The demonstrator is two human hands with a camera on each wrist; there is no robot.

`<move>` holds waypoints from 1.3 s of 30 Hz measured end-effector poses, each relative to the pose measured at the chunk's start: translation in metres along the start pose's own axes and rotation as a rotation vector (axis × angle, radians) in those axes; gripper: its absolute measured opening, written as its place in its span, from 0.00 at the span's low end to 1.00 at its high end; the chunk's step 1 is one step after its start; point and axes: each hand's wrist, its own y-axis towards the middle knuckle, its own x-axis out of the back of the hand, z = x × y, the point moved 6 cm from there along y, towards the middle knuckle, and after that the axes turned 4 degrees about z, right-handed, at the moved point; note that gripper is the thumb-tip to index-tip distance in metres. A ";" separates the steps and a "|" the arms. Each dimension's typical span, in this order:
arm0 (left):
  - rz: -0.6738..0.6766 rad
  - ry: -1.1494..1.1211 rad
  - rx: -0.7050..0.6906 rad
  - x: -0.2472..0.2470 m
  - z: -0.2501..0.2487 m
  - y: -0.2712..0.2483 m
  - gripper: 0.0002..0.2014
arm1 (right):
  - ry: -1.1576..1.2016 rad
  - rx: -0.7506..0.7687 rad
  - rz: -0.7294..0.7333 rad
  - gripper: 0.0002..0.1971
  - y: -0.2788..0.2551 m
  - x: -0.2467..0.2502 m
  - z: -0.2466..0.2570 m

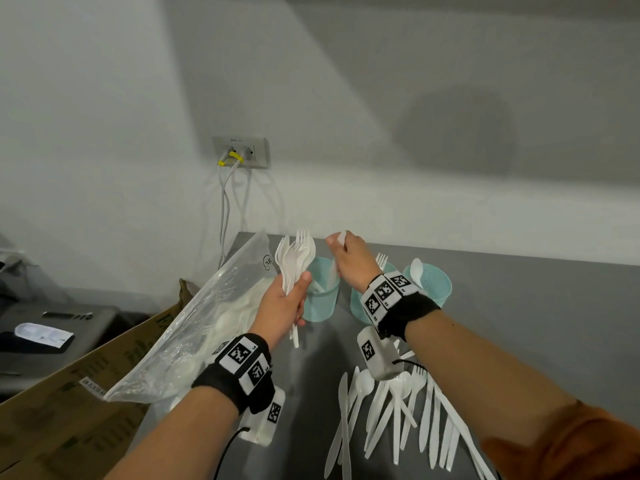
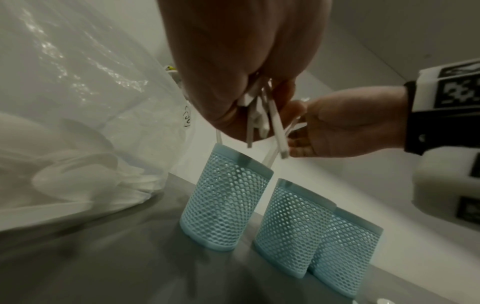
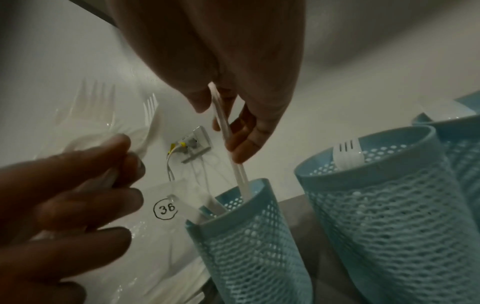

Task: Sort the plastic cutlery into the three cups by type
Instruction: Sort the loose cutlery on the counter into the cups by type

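Three blue mesh cups stand in a row: left cup (image 1: pixel 320 299), middle cup (image 3: pixel 376 205) with a fork (image 3: pixel 346 152) in it, right cup (image 1: pixel 431 282) with a spoon (image 1: pixel 415 268). My right hand (image 1: pixel 341 242) pinches a slim white piece, seemingly a knife (image 3: pixel 235 164), upright, with its lower end inside the left cup (image 3: pixel 246 236). Just left of that cup, my left hand (image 1: pixel 298 289) grips a bunch of spoons and forks (image 1: pixel 294 258), heads up; their handles (image 2: pixel 259 119) stick out below the fist.
A pile of loose white cutlery (image 1: pixel 398 410) lies on the grey table (image 1: pixel 519 323) under my right forearm. A clear plastic bag (image 1: pixel 194 323) of cutlery leans at the left over a cardboard box (image 1: pixel 69 410). A wall outlet (image 1: pixel 242 152) with cables is behind.
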 end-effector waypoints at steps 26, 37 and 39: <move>0.073 -0.076 0.035 -0.004 -0.010 -0.004 0.25 | 0.337 0.095 -0.139 0.02 -0.037 0.035 0.046; 0.125 -0.078 0.045 -0.015 -0.014 -0.007 0.28 | 0.215 0.112 -0.204 0.04 -0.037 0.036 0.037; 0.126 -0.081 0.045 -0.015 -0.014 -0.007 0.27 | 0.247 0.119 -0.251 0.04 -0.037 0.042 0.040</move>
